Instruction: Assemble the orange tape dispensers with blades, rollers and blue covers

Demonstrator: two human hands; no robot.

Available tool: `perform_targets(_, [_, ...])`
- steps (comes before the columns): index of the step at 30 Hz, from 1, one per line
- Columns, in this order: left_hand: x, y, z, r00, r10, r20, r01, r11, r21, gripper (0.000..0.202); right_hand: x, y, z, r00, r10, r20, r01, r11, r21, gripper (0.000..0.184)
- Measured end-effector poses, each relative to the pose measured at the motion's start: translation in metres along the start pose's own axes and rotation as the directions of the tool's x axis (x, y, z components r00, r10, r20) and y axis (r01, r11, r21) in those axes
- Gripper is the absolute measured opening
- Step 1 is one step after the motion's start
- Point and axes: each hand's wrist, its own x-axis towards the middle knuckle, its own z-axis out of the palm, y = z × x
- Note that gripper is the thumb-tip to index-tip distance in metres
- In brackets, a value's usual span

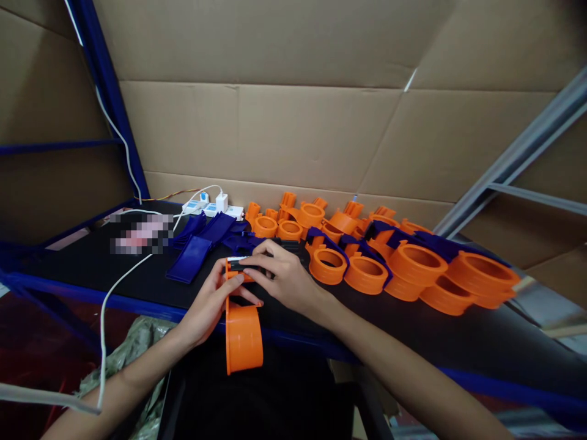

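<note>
Fingers (238, 292) of the left hand (208, 305) are wrapped around the upper end of an orange plastic tape-dispenser body (243, 333), which is held upright over the near edge of the black counter (114, 269). A small black serrated strip (243, 265) at its top is pinched by the fingers of the right hand (287, 278). Just behind, flat dark-blue plastic panels (197, 250) are laid out, and a heap of orange plastic rings (413, 269) is spread to the right. A white power strip (215, 209) is seen against the cardboard wall (293, 134).
</note>
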Motion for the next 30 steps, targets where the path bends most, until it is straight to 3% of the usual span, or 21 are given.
perform_targets(5, [0.002,-0.003,0.0,1.0,0.012,0.027,-0.014,0.997,0.076,0.032,-0.001,-0.004,0.01,0.993,0.064,-0.095,-0.061,0.998,0.035,0.016])
perform_targets(7, [0.001,-0.003,0.0,1.0,0.005,0.022,-0.007,0.996,0.087,0.033,-0.002,-0.006,0.011,0.993,0.007,-0.114,-0.005,1.0,0.02,0.015])
perform_targets(10, [0.0,0.0,-0.004,0.999,-0.039,0.005,0.04,0.999,-0.011,0.032,-0.003,-0.008,0.01,0.982,-0.146,-0.116,0.147,0.989,-0.001,0.018])
perform_targets(13, [0.002,0.005,-0.013,0.987,-0.156,0.034,0.159,0.972,-0.174,0.038,-0.003,-0.006,0.003,0.976,-0.135,-0.171,0.136,0.991,-0.004,0.023])
perform_targets(15, [0.005,0.008,-0.021,0.971,-0.225,0.077,0.238,0.934,-0.265,0.049,-0.003,-0.001,-0.002,0.993,-0.05,-0.106,0.045,0.998,-0.043,0.026])
perform_targets(17, [0.008,0.009,-0.027,0.972,-0.222,0.077,0.235,0.91,-0.341,0.049,-0.004,0.006,-0.006,0.998,0.01,0.067,-0.001,0.992,-0.129,0.028])
perform_targets(19, [0.01,0.008,-0.029,0.977,-0.202,0.061,0.21,0.901,-0.38,0.047,-0.006,0.012,-0.005,0.975,0.028,0.221,0.021,0.976,-0.216,0.03])
perform_targets(21, [0.009,0.007,-0.029,0.98,-0.191,0.05,0.196,0.901,-0.387,0.047,-0.008,0.015,-0.003,0.956,0.035,0.292,0.046,0.963,-0.264,0.029])
perform_targets(26, [0.007,0.004,-0.028,0.974,-0.225,0.029,0.219,0.898,-0.381,0.053,-0.006,0.012,-0.004,0.946,0.073,0.316,-0.015,0.983,-0.182,0.019])
perform_targets(30, [0.007,0.007,-0.024,0.978,-0.207,0.0,0.195,0.925,-0.326,0.05,-0.001,0.01,-0.019,0.942,0.207,0.266,-0.238,0.967,0.093,0.011])
